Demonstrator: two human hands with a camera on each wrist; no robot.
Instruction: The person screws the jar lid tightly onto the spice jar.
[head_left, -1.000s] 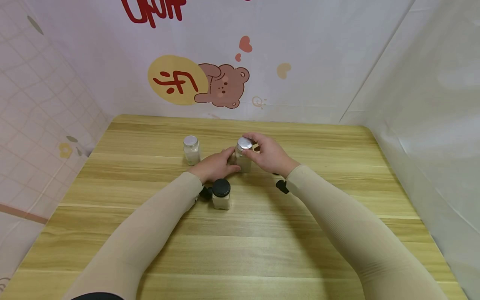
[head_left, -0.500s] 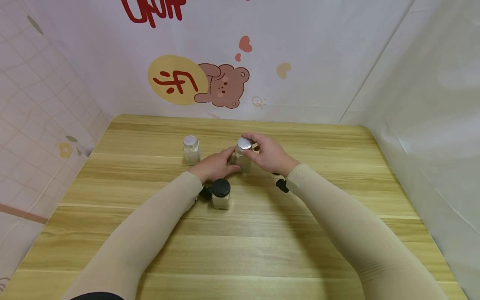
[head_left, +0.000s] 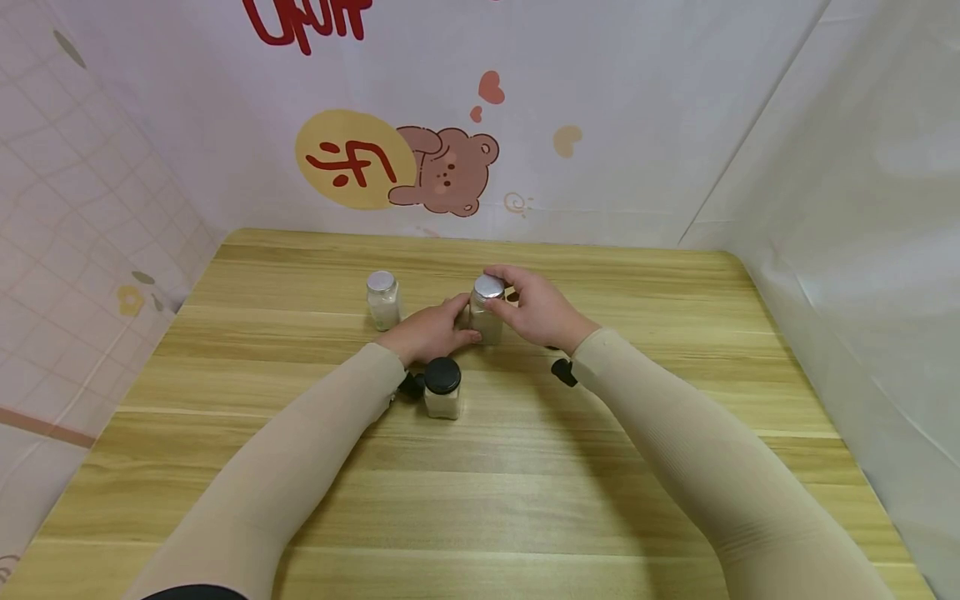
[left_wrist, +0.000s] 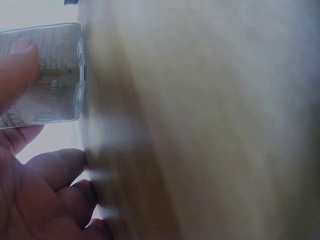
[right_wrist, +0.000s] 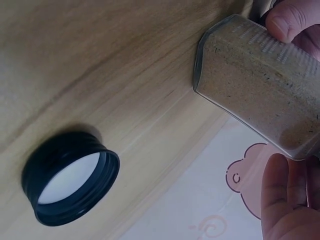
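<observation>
A square glass spice jar [head_left: 487, 327] with a silver lid [head_left: 489, 287] stands upright on the table between both hands. My left hand [head_left: 429, 330] grips its lower body, thumb in front, as the left wrist view also shows on the glass jar [left_wrist: 57, 75]. From the right, my right hand [head_left: 542, 308] pinches the silver lid between thumb and fingers. Brownish, speckled seasoning fills the jar [right_wrist: 260, 80] in the right wrist view. Near it lies a loose black lid [right_wrist: 42, 162], its white lining showing; the right hand mostly hides it in the head view.
Left of the hands stands another silver-lidded jar [head_left: 385, 307]. A black-lidded jar [head_left: 442, 402] is in front, close to the left wrist. The wooden table [head_left: 480, 508] meets a white printed curtain [head_left: 600, 192] at the back, with pale curtains at both sides.
</observation>
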